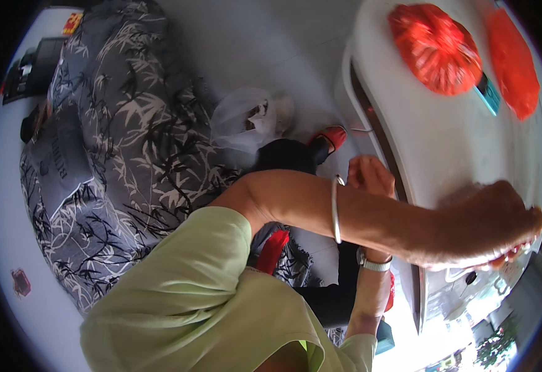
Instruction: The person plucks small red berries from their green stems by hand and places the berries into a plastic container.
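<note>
My left arm, with a silver bangle point(335, 209) at the forearm, crosses in front of me to the right. My left hand point(494, 223) is bent over the pale tabletop point(438, 158) near its far right side. Reddish bits show by its fingertips, but whether they are something held is unclear. My right arm passes beneath the left one and wears a light-banded wristwatch point(375, 265). Beside the table's dark edge point(382, 139) my right hand point(371, 176) has its fingers curled. Its palm is hidden, so I cannot see anything in it.
A knotted red plastic bag point(438, 51) and another red bag point(513, 65) rest on the table, with a teal-and-black object point(488, 95) between. A bamboo-print cover point(131, 107) and grey cushion point(59, 158) are at left. A bin with a clear liner point(238, 121) stands near a red shoe point(334, 136).
</note>
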Demonstrator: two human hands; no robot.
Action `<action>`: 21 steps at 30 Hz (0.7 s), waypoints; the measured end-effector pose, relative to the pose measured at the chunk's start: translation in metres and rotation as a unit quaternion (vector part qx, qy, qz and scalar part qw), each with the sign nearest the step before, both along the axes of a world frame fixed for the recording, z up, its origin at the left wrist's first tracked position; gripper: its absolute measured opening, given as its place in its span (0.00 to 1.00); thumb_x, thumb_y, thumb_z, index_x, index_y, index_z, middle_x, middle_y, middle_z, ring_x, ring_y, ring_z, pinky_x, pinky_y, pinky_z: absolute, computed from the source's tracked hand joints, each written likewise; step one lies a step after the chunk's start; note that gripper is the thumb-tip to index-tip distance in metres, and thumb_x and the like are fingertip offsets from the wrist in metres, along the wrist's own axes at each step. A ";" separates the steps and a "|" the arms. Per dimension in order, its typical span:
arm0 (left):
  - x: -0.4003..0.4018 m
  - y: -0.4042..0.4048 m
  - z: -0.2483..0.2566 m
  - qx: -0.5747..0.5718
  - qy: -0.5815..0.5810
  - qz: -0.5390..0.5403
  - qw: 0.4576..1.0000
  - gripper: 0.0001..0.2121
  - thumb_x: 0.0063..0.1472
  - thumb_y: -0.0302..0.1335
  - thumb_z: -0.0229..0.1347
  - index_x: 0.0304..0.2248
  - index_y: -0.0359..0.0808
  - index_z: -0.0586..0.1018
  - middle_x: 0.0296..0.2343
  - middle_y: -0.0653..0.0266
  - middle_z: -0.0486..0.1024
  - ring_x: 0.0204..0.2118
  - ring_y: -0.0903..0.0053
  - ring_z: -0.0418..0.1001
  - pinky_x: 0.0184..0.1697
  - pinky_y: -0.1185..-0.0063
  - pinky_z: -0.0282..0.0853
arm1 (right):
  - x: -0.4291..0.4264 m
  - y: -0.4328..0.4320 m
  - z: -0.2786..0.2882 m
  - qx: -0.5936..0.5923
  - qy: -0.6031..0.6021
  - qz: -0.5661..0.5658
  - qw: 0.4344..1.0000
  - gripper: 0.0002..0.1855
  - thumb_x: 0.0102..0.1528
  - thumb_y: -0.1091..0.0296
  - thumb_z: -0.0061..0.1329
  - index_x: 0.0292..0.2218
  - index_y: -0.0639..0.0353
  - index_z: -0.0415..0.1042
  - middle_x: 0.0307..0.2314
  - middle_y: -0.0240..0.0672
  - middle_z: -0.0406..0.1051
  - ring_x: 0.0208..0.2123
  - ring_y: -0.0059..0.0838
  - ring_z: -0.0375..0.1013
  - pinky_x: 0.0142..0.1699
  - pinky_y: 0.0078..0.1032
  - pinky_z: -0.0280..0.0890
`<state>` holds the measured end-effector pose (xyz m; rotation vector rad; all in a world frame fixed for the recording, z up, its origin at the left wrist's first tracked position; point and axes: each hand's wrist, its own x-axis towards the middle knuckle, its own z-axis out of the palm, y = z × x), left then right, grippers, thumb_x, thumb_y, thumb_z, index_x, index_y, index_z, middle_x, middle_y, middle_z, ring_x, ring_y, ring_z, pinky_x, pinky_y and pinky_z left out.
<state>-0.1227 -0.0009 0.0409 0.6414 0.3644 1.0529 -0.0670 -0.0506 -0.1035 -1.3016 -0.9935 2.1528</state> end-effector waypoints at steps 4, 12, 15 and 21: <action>-0.025 0.004 -0.002 0.004 -0.032 0.013 0.999 0.16 0.58 0.37 0.44 0.18 0.33 0.67 0.10 0.68 0.63 0.09 0.86 0.57 0.15 0.86 0.56 | -0.075 0.042 -0.020 0.019 0.014 0.016 1.000 0.09 0.54 0.68 0.39 0.27 0.64 0.67 0.16 0.28 0.61 0.16 0.13 0.55 0.20 0.12 0.52; -0.084 0.006 -0.012 -0.007 -0.058 0.053 0.997 0.16 0.58 0.38 0.44 0.20 0.33 0.68 0.11 0.70 0.62 0.09 0.88 0.55 0.13 0.87 0.53 | -0.234 0.027 -0.105 0.309 -0.008 0.497 0.810 0.14 0.50 0.60 0.42 0.31 0.64 0.68 0.22 0.35 0.68 0.22 0.21 0.66 0.29 0.20 0.61; -0.089 0.011 -0.016 -0.012 -0.070 0.042 0.997 0.16 0.58 0.38 0.45 0.21 0.33 0.68 0.11 0.70 0.62 0.09 0.89 0.54 0.13 0.88 0.52 | -0.241 0.022 -0.140 0.458 0.033 0.460 0.760 0.16 0.49 0.58 0.39 0.28 0.62 0.69 0.25 0.38 0.71 0.28 0.40 0.70 0.34 0.30 0.63; -0.088 0.015 -0.007 -0.042 -0.064 0.031 0.997 0.16 0.58 0.39 0.45 0.22 0.33 0.69 0.12 0.72 0.61 0.09 0.90 0.53 0.12 0.88 0.49 | -0.248 0.034 -0.115 0.325 0.058 0.407 0.852 0.13 0.51 0.62 0.41 0.23 0.62 0.68 0.16 0.36 0.68 0.20 0.25 0.67 0.27 0.23 0.62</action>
